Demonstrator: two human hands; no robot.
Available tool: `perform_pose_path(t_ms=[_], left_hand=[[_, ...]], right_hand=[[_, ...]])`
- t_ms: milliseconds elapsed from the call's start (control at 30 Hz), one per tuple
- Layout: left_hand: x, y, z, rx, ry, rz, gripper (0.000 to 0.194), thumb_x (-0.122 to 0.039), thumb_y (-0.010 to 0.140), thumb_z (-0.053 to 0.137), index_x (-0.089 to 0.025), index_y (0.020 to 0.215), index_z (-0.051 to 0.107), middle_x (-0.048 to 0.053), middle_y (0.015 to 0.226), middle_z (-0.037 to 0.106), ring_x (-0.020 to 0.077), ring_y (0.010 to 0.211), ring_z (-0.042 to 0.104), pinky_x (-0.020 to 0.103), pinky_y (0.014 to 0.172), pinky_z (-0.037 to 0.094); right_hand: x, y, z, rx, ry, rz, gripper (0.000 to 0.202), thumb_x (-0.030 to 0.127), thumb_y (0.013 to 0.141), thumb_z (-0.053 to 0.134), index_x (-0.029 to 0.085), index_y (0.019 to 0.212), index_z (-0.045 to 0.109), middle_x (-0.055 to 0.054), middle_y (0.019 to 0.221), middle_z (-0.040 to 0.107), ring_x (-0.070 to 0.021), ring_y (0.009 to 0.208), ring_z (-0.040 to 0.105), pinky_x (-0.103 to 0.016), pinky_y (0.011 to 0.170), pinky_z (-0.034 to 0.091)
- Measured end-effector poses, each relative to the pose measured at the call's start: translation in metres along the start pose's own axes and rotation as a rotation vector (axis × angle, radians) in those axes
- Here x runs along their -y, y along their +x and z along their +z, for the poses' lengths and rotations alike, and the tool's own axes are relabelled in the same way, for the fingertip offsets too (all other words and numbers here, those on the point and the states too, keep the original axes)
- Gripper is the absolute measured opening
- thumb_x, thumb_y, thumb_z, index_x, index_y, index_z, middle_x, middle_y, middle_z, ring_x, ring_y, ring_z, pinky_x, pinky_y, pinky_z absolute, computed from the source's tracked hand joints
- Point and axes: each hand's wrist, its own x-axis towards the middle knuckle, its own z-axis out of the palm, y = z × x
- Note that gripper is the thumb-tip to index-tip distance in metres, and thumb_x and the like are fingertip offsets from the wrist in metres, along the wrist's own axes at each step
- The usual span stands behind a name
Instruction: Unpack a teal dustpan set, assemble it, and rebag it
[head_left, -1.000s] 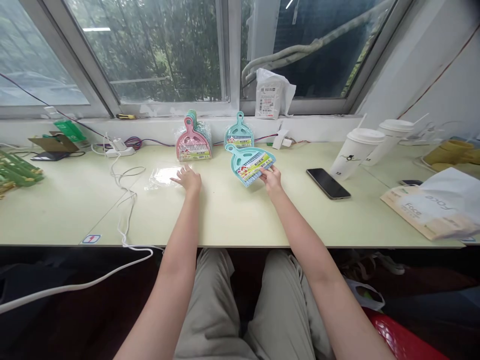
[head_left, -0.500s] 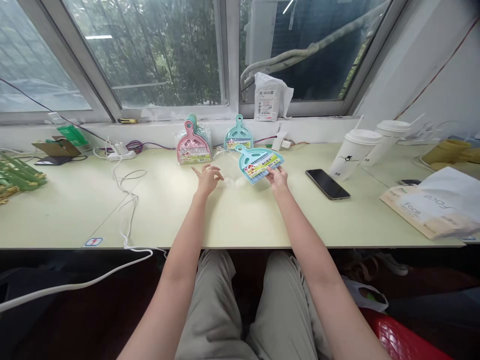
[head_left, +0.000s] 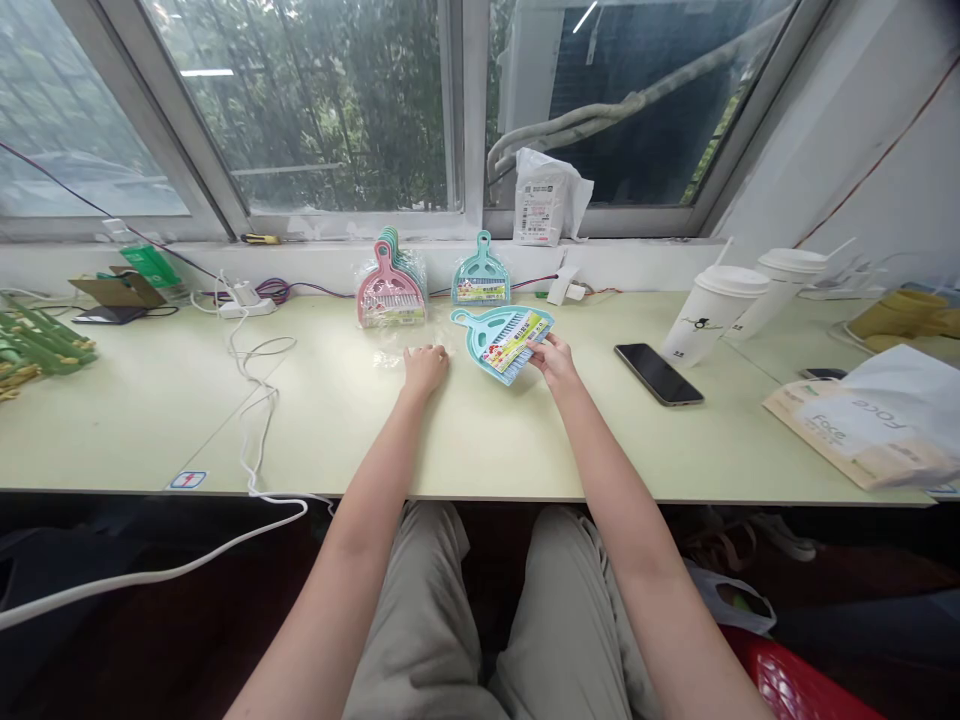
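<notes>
My right hand (head_left: 553,362) grips a turquoise dustpan (head_left: 491,330) by the right side of its wide end. A small brush and a colourful printed label lie across the pan, and its handle points up and left. My left hand (head_left: 426,370) is closed low over the table, fingers curled round the edge of a crumpled clear plastic bag (head_left: 388,350); the fingertips are partly hidden. Behind it, a pink dustpan (head_left: 386,290) in clear wrap fronts a stack of turquoise ones. Another turquoise dustpan (head_left: 481,272) leans against the wall beneath the window.
To the right lie a black phone (head_left: 658,374), two lidded white cups (head_left: 709,315) and a tissue pack (head_left: 862,420). A white cable (head_left: 259,400) and a power strip (head_left: 246,305) are on the left. A white package (head_left: 544,205) stands on the sill.
The dustpan in my right hand has shifted left and tilted. My left hand has gone from spread fingers to curled, and the clear plastic has moved from its right to its left.
</notes>
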Motion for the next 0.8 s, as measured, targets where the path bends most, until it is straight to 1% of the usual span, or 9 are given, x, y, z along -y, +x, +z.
perform_pose_path(t_ms=[67, 100, 167, 267, 400, 533, 633, 733, 800], left_hand=[[0.002, 0.001, -0.002, -0.016, -0.025, -0.021, 0.036, -0.028, 0.091, 0.037, -0.019, 0.087, 0.071, 0.013, 0.092, 0.069, 0.0287, 0.098, 0.062, 0.054, 0.11, 0.015], [0.002, 0.001, -0.004, -0.034, -0.034, -0.031, 0.034, -0.027, 0.09, 0.038, -0.018, 0.085, 0.071, 0.014, 0.09, 0.069, 0.0289, 0.097, 0.062, 0.052, 0.11, 0.017], [0.002, -0.001, -0.007, -0.062, -0.029, -0.037, 0.026, -0.024, 0.086, 0.046, -0.017, 0.095, 0.069, 0.016, 0.1, 0.067, 0.0306, 0.103, 0.06, 0.049, 0.105, 0.026], [0.003, -0.004, -0.01, -0.038, -0.016, -0.05, 0.03, -0.016, 0.082, 0.052, -0.017, 0.11, 0.063, 0.019, 0.116, 0.06, 0.0342, 0.113, 0.055, 0.047, 0.097, 0.036], [0.008, -0.005, -0.013, 0.029, -0.035, -0.067, 0.033, -0.004, 0.082, 0.042, -0.016, 0.105, 0.063, 0.019, 0.108, 0.062, 0.0341, 0.108, 0.057, 0.044, 0.091, 0.041], [0.008, -0.003, -0.016, -0.098, -0.034, -0.09, 0.045, -0.001, 0.085, 0.031, -0.017, 0.115, 0.059, 0.017, 0.109, 0.062, 0.0303, 0.104, 0.059, 0.038, 0.084, 0.044], [0.003, -0.002, -0.019, -0.185, -0.065, -0.094, 0.046, -0.002, 0.086, 0.029, -0.018, 0.118, 0.058, 0.016, 0.11, 0.061, 0.0291, 0.105, 0.057, 0.037, 0.085, 0.044], [-0.003, -0.003, -0.021, -0.195, -0.07, -0.063, 0.045, -0.003, 0.086, 0.03, -0.019, 0.118, 0.059, 0.015, 0.112, 0.06, 0.0287, 0.107, 0.055, 0.037, 0.086, 0.043], [-0.007, -0.004, -0.023, -0.187, -0.072, -0.032, 0.044, -0.004, 0.087, 0.03, -0.019, 0.117, 0.059, 0.014, 0.114, 0.059, 0.0283, 0.109, 0.054, 0.036, 0.086, 0.043]], right_hand=[[0.0, -0.001, 0.0, 0.001, -0.026, 0.012, 0.031, -0.002, 0.065, 0.068, 0.016, 0.089, 0.06, 0.001, 0.067, 0.071, -0.0168, 0.067, 0.071, -0.036, 0.073, 0.062], [0.001, -0.001, 0.0, 0.001, -0.039, 0.021, 0.031, -0.002, 0.065, 0.069, 0.016, 0.088, 0.06, 0.001, 0.067, 0.071, -0.0174, 0.068, 0.071, -0.037, 0.074, 0.062], [0.002, -0.001, -0.001, 0.008, -0.069, 0.04, 0.03, -0.003, 0.065, 0.068, 0.015, 0.087, 0.061, 0.0, 0.067, 0.071, -0.018, 0.068, 0.071, -0.038, 0.075, 0.062], [0.006, -0.001, -0.003, 0.029, -0.118, 0.056, 0.029, -0.004, 0.066, 0.066, 0.014, 0.087, 0.062, 0.0, 0.065, 0.07, -0.0178, 0.067, 0.071, -0.038, 0.075, 0.062], [0.011, -0.002, -0.006, 0.114, -0.152, 0.057, 0.029, -0.004, 0.066, 0.068, 0.014, 0.089, 0.063, -0.003, 0.072, 0.073, -0.0173, 0.067, 0.071, -0.036, 0.071, 0.062], [0.01, -0.005, -0.004, 0.224, -0.208, 0.114, 0.028, -0.005, 0.066, 0.067, 0.012, 0.089, 0.065, -0.006, 0.076, 0.074, -0.0173, 0.069, 0.071, -0.032, 0.069, 0.062], [0.005, -0.005, -0.001, 0.162, -0.214, 0.107, 0.028, -0.006, 0.066, 0.067, 0.011, 0.088, 0.063, -0.005, 0.072, 0.073, -0.0169, 0.065, 0.07, -0.033, 0.069, 0.062], [-0.001, -0.004, 0.003, 0.064, -0.144, 0.037, 0.03, -0.005, 0.066, 0.068, 0.014, 0.088, 0.061, -0.002, 0.071, 0.072, -0.0157, 0.065, 0.07, -0.035, 0.072, 0.062], [-0.005, -0.005, 0.005, 0.07, -0.099, 0.005, 0.032, -0.003, 0.066, 0.069, 0.016, 0.09, 0.059, -0.001, 0.073, 0.072, -0.0156, 0.066, 0.07, -0.035, 0.073, 0.062]])
